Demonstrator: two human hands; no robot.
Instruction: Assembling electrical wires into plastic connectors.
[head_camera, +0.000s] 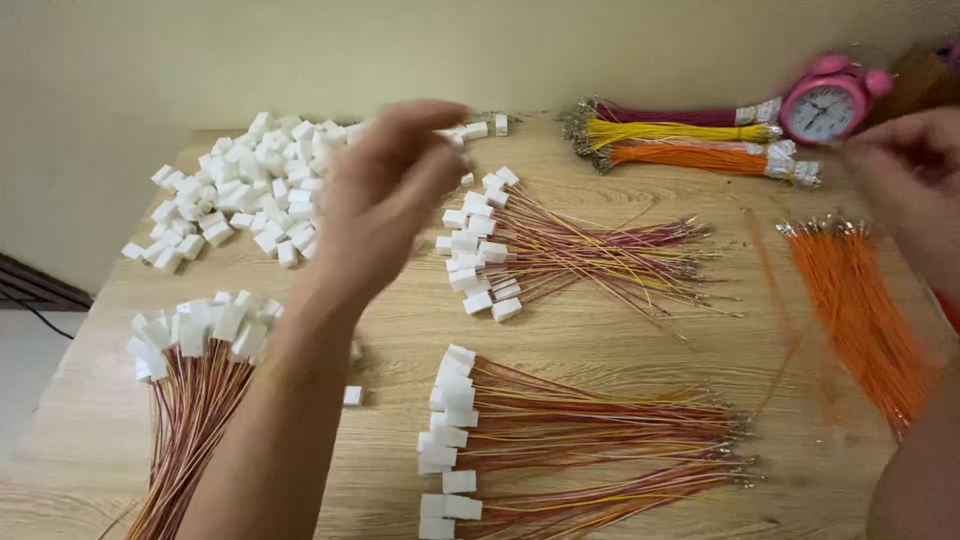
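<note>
Left hand (385, 195) blurred above wired white plugs on the wooden bench (600, 340).
Fingers loosely bunched, grip unclear; right hand (905, 165), upper right, blurred, cut off above orange wires (865, 310).

Left hand (385, 195): blurred, raised over white connectors (245, 190).
Right hand (905, 165): blurred, above loose orange wires (865, 310).
Table (600, 330): wired connector bundles (560, 250), pink clock (825, 100).

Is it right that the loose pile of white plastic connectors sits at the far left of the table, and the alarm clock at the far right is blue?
Not quite. The head view shows the alarm clock is pink, not blue. The white connectors do lie far left on the table.
</note>
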